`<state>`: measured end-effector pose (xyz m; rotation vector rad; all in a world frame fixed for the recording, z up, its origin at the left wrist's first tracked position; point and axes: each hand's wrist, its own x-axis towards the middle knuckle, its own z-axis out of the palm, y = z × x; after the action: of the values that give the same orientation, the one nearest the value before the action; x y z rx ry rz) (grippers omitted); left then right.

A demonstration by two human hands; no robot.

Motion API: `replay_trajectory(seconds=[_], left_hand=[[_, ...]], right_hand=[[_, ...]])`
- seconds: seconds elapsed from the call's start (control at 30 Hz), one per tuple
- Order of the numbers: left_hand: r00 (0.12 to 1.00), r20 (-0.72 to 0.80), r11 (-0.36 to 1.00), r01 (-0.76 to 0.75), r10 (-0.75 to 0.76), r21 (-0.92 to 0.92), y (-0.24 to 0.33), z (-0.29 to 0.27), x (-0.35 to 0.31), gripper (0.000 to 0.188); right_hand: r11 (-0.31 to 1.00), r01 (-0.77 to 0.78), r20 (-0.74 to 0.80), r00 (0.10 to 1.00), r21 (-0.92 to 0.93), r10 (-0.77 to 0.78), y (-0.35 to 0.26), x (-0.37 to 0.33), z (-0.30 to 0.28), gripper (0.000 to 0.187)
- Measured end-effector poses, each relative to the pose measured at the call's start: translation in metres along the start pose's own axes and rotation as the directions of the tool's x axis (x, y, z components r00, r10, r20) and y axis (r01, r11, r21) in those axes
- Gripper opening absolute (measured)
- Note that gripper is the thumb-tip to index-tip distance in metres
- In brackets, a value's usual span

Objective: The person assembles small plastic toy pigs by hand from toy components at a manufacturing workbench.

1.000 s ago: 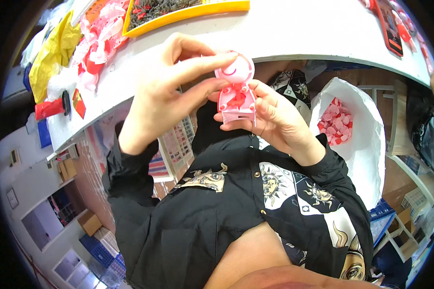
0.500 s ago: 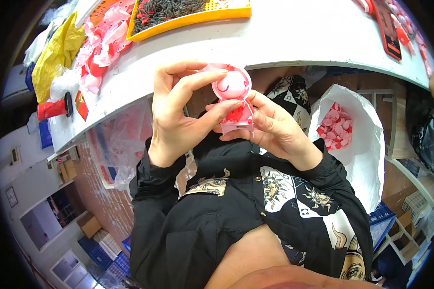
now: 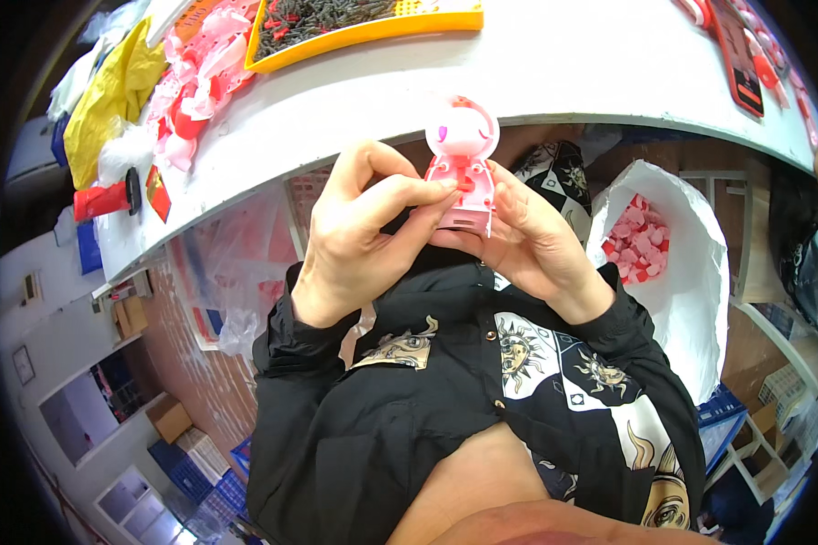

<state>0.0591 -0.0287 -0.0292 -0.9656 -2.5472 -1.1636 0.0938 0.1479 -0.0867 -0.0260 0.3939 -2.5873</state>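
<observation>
A pink plastic toy figure (image 3: 463,138) with a round, pale head and an open-looking body stands upright between my hands, just off the table's near edge. Red parts show inside its body. My right hand (image 3: 543,243) grips it from the right and below, thumb along its side. The thumb and forefinger of my left hand (image 3: 364,238) are pinched together against the body's left and middle, covering part of it. Whether a small piece sits between those fingertips is hidden.
Ahead on the white table (image 3: 373,100) lie a yellow tray (image 3: 373,38) of small dark pieces, a pile of pink pieces (image 3: 186,86) and a phone (image 3: 738,64). A white sack (image 3: 691,318) holding pink and red pieces stands at my right. A red cylindrical object (image 3: 100,203) lies left.
The toy has shifted slightly up and right and turned, so its head markings look different. My left fingers have come down from the head to the body and closed together there.
</observation>
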Motion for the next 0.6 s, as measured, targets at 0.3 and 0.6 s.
replay_trajectory(seconds=[0.3,0.6], left_hand=[[0.999,0.01,0.998,-0.043,0.043,-0.053,-0.002,0.004,0.014,0.017],[0.986,-0.169,0.997,0.022,-0.01,0.071,-0.061,-0.038,0.078,0.018]], right_hand=[[0.998,0.066,-0.1,0.993,0.004,-0.065,-0.003,-0.007,-0.003,0.05],[0.991,0.119,-0.153,0.982,0.058,-0.109,-0.022,-0.004,0.002,0.054]])
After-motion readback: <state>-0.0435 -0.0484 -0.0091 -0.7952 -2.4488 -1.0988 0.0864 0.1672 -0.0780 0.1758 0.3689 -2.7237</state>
